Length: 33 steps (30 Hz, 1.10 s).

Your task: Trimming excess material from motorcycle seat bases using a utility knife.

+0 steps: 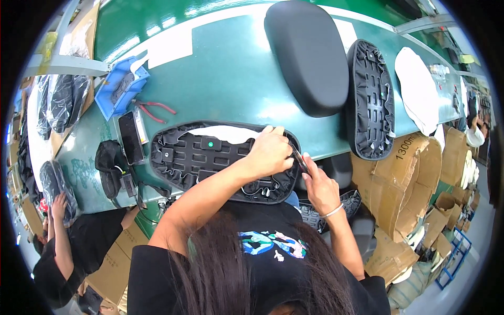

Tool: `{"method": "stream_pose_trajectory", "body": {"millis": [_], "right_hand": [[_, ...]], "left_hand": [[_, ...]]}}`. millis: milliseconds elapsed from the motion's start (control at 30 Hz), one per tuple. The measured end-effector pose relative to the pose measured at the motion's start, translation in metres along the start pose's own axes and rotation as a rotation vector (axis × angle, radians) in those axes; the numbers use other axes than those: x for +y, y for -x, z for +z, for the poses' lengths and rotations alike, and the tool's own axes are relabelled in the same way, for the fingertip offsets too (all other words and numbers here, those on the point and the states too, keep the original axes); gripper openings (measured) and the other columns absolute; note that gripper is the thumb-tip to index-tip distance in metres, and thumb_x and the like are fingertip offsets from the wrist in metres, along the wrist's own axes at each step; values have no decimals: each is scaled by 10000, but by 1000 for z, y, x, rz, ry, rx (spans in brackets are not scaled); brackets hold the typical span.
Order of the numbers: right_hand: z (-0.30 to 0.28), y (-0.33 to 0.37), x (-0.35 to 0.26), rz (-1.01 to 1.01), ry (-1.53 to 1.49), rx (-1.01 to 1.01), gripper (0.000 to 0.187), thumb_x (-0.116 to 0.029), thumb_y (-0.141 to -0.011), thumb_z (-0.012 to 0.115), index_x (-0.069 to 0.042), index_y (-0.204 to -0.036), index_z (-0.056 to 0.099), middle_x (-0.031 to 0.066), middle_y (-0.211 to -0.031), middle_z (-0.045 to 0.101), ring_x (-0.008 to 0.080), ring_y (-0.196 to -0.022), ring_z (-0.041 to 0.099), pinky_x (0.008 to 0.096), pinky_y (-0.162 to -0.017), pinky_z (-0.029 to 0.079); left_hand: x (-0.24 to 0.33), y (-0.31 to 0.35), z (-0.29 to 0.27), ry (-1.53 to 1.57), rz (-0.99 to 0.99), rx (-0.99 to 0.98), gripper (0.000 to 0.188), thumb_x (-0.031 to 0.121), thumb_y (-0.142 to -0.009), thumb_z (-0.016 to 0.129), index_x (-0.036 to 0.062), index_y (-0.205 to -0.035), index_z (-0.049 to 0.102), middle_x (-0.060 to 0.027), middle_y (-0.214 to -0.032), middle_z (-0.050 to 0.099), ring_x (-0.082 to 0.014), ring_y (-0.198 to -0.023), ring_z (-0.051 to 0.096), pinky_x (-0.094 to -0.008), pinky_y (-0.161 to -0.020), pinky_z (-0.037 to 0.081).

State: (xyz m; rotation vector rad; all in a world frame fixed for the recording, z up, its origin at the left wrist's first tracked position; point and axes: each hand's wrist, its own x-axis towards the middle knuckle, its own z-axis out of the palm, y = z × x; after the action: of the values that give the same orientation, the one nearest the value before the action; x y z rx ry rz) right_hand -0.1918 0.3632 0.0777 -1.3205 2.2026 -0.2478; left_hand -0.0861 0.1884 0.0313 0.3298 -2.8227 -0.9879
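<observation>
On the green table in front of me lies a black padded seat cushion point(184, 165), underside up, showing its slotted plastic base and gathered fabric edge. White material point(226, 133) shows along its far edge. My left hand point(270, 152) is closed on the cushion's rim at the right end, fingers bent over the fabric. Just beside it, my right hand point(321, 191) is closed round a slim dark hand tool point(299, 159), whose tip reaches that same rim. The tool's exact kind cannot be made out.
A smooth black cushion point(310, 58) and an upturned one point(371, 100) lie at the far right, beside a white oval sheet point(416, 89). Left are a blue bin point(122, 86), red-handled pliers point(156, 110) and a phone point(130, 137). Cardboard boxes point(404, 184) stand right; a co-worker's hand point(59, 206) is left.
</observation>
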Motion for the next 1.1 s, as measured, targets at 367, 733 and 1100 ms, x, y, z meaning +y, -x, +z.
{"method": "stream_pose_trajectory", "body": {"millis": [367,733,1100], "right_hand": [[3,2,-27,199,124,-10,500,-258,-885,554,-219,-1359,399,176,-861,651,391,-732,622,495,-598,484],[-35,-42,-20,41,18,-50,465,-294,-883,551,-226,-1319,403,190,-820,650,399,-763,621,496,-647,474],[32,35,-59,298,112,84,609,-206,-862,593,-152,-1406,325,220,-797,635,393,-673,619,475,-557,482]], "left_hand": [[-43,-16,-51,1091,-315,39,241,148,-792,644,37,-618,520,-73,-764,549,-186,-765,553,-306,-677,428],[-30,-13,-23,-254,-26,6,530,597,-712,609,73,-655,668,-79,-604,583,-221,-727,540,-397,-747,340],[-62,-12,-20,1404,-141,453,215,129,-788,654,2,-624,599,-75,-639,530,-170,-663,483,-278,-662,379]]}}
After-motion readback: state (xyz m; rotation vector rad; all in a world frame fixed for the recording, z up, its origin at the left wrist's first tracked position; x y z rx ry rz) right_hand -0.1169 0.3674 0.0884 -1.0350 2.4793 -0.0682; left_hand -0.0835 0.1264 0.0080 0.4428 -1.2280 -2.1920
